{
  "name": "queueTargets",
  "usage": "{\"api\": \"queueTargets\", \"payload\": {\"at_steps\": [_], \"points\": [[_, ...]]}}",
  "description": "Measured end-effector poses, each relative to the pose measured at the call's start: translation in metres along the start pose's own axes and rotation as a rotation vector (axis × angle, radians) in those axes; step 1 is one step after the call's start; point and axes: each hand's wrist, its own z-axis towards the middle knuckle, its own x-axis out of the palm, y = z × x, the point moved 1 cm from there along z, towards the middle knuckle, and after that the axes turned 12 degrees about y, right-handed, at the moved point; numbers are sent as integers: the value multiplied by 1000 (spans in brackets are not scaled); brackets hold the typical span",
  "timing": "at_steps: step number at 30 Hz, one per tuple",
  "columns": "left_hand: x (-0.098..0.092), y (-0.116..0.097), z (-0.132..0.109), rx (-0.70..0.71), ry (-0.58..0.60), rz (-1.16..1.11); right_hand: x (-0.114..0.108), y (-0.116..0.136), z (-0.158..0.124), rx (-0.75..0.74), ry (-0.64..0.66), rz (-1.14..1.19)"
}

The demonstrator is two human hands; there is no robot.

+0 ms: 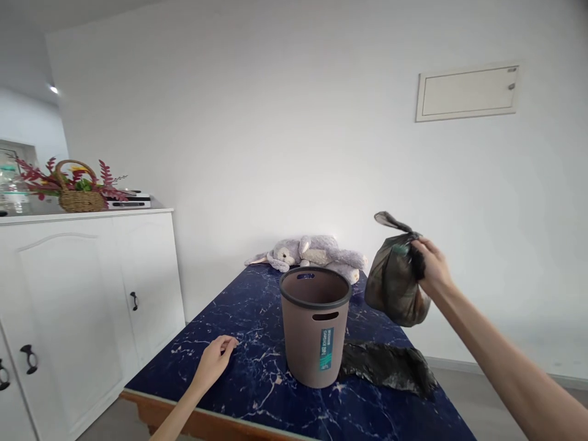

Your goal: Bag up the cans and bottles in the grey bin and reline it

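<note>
Fingers (426,246) of the right hand (432,268) are closed around the gathered neck of one dark, translucent bag (390,285), which bulges with contents and hangs in the air right of the bin; one loop of plastic sticks up above the grip. The left hand (215,360) has its fingers loosely curled, with a small gap by the thumb, over the table's near left part; whether it touches the surface I cannot tell.

Between the hands stands one upright brown bin (296,334), with two slots in view below its dark rim and one teal label (326,349). Just beside it, one black plastic sheet or bag (390,367) lies flat on the blue marbled table (220,318). Behind the bin lies one plush rabbit (316,252). Farther out are one white cabinet (68,275), three black handles visible, bearing one flower basket (81,201), and one wall panel (468,93).
</note>
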Motion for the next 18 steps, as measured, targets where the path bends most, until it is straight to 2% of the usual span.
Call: {"api": "queueTargets", "payload": {"at_steps": [5,9,14,16,18], "points": [[0,-2,2,20,36,69,-2,-80,-11,208,9,-55],[2,-3,5,46,63,117,-18,-121,-18,413,-16,-176],[4,-1,10,61,62,163,-52,-138,-37,647,-23,-374],[5,1,12,58,68,167,-63,-137,-43,660,-20,-433],[6,3,13,59,68,176,-70,-132,-48,599,-19,-479]]}}
